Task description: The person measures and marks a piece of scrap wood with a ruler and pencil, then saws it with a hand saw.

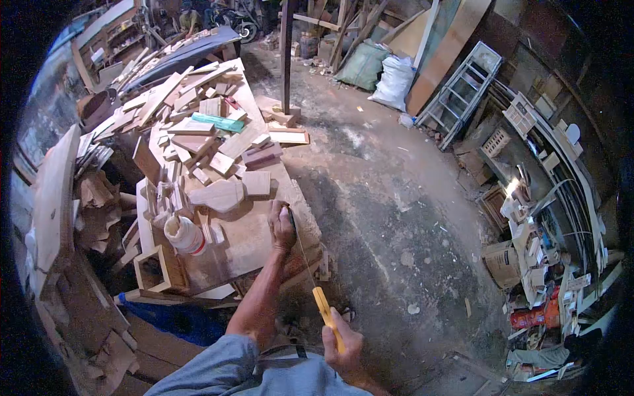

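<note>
My right hand (343,340) is wrapped round the yellow handle (328,317) of a long, thin metal tool. Its narrow shaft (306,261) runs up and to the left from the handle. At the far end my left hand (282,228) is closed, beside the bench edge, with a short dark piece (291,216) showing at its fingers; I cannot tell what that piece is. Beyond this hand, a shaped wooden board (218,195) and a small wood block (256,183) lie on the workbench (244,244).
A white tub (184,235) and an open wooden box (152,269) stand near the bench's front left. Offcuts, among them a green piece (218,122), are heaped farther back. A dark post (286,59) rises beside the bench. An aluminium ladder (460,92) and filled sacks (394,82) lean beyond the floor.
</note>
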Demonstrator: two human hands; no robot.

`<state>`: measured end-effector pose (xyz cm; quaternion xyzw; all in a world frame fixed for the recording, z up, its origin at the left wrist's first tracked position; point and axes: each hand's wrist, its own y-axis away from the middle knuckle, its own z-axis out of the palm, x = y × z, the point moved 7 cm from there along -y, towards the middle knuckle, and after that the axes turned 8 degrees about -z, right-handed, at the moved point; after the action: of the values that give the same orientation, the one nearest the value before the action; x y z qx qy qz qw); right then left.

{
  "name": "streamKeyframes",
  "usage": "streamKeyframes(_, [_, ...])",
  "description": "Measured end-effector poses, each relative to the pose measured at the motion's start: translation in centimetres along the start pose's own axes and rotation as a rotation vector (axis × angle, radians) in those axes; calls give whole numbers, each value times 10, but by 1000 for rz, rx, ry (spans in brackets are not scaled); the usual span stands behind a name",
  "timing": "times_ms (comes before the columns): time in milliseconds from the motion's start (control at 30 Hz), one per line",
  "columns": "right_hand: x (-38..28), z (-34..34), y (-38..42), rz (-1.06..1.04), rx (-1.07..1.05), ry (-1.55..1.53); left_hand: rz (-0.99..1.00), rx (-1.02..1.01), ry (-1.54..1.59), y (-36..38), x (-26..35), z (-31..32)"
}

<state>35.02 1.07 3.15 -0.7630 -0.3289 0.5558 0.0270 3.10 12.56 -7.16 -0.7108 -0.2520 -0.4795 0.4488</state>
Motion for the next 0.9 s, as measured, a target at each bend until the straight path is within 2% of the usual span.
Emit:
streamKeyframes(100, [10,-1,3,182,-26,-27,-131,-36,14,4,-11,0])
streamKeyframes(233, [12,6,-7,129,-48,-21,-120,3,7,3,-22,-1])
streamKeyframes(333, [4,2,-5,-45,11,-14,-180,-35,93,4,-39,3])
streamKeyframes(367, [9,7,-9,-7,-17,-13,-171,-39,89,5,-41,4])
streamKeyframes(433, [15,17,-27,60,-80,-10,-68,-14,-25,3,1,-5])
streamKeyframes(500, [12,18,-27,39,-71,-58,-152,-22,41,7,-37,-1])
streamKeyframes(567, [8,5,-9,81,-67,-109,-172,-6,58,0,-42,-1])
streamKeyframes(600, [6,7,-15,5,-65,-15,-154,7,40,1,-27,-4])
streamKeyframes(633, [10,14,-22,26,-61,-25,-139,13,20,4,-19,-5])
streamKeyframes(667, [14,22,-32,43,-63,-34,-243,18,27,7,-26,-4])
streamKeyframes(733, [11,21,-35,69,-80,18,-201,34,-10,6,-27,-4])
streamKeyframes(767, [10,19,-33,27,-26,-19,-176,38,-33,3,-28,-7])
streamKeyframes(800, [8,15,-33,-12,29,-54,-265,3,74,0,-30,-4])
streamKeyframes(833, [5,10,-29,-41,81,-85,-249,10,38,3,-26,-6])
streamKeyframes(867, [13,15,-27,84,-32,-6,-234,11,1,6,-22,-7])
streamKeyframes(900, [16,19,-33,68,-11,-23,-216,18,-33,6,-8,-9])
